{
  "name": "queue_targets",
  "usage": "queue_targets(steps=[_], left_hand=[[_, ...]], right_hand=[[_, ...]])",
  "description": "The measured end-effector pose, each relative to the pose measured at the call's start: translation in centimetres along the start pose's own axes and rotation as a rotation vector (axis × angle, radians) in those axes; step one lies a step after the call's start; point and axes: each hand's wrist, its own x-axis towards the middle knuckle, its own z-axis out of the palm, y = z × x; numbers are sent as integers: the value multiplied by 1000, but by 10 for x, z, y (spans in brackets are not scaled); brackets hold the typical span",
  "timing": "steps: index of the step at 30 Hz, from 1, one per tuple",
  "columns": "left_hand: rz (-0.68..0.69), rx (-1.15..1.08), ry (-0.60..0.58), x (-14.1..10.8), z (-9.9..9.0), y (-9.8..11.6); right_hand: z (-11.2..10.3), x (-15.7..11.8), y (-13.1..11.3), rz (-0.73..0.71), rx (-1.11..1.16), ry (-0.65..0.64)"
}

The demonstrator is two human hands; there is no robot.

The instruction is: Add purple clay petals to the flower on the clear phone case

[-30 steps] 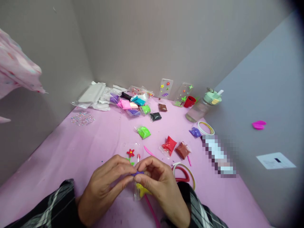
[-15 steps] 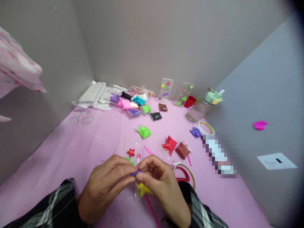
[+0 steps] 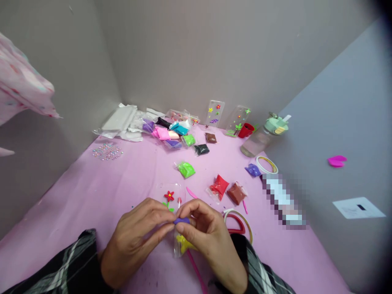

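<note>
Purple clay piece (image 3: 181,221), a tiny thing lying long-ways left to right, is pinched between the fingertips of the left hand (image 3: 137,241) and right hand (image 3: 208,239), both equally close. Bag of yellow clay (image 3: 183,244) sits just near it, clear phone case (image 3: 168,200) just far.

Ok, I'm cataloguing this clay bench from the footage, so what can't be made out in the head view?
Head view:
Purple clay: partly hidden by the fingers pinching it.
Clear phone case: lower part hidden by the left hand.
Yellow clay packet: top hidden by the right hand.
Pixelated object: blurred, unidentifiable.
Pink cloth: cut off by the left edge.
</note>
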Motion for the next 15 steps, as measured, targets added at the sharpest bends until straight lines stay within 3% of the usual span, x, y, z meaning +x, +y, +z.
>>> queue_targets(steps=[15], left_hand=[[45,95,-13,-5,-1,-3]], right_hand=[[-2,1,3,47,-51,22]])
